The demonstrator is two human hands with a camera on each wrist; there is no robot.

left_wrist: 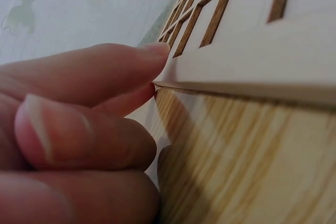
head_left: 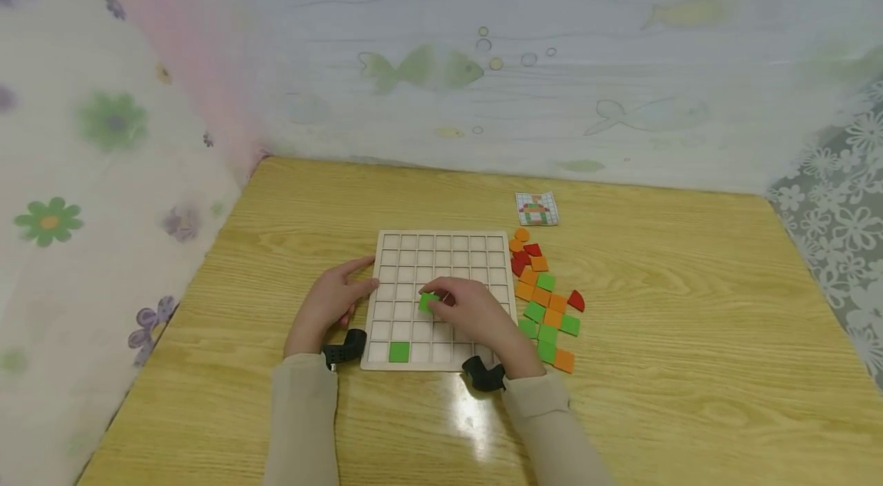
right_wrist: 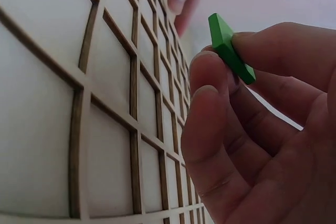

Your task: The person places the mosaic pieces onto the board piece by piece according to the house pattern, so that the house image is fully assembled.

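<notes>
A pale wooden grid board (head_left: pixel 441 236) lies on the table. One green square tile (head_left: pixel 398 352) sits in a cell of its bottom row. My right hand (head_left: pixel 474 308) pinches another green square tile (right_wrist: pixel 229 51) between thumb and fingers, over the middle of the board. In the right wrist view that tile is tilted and raised off the grid. At the board's left edge is my left hand (head_left: pixel 329 302), its thumb and index finger touching the rim (left_wrist: pixel 210 69). Its other fingers bend beside the edge in the left wrist view.
Right of the board lie loose orange tiles (head_left: pixel 564 360), green tiles (head_left: pixel 534 311) and red quarter-round pieces (head_left: pixel 576 300). Behind them is a small pattern card (head_left: pixel 536 208) with a coloured grid picture. Patterned sheets (head_left: pixel 428 118) stand around the wooden table (head_left: pixel 690 333).
</notes>
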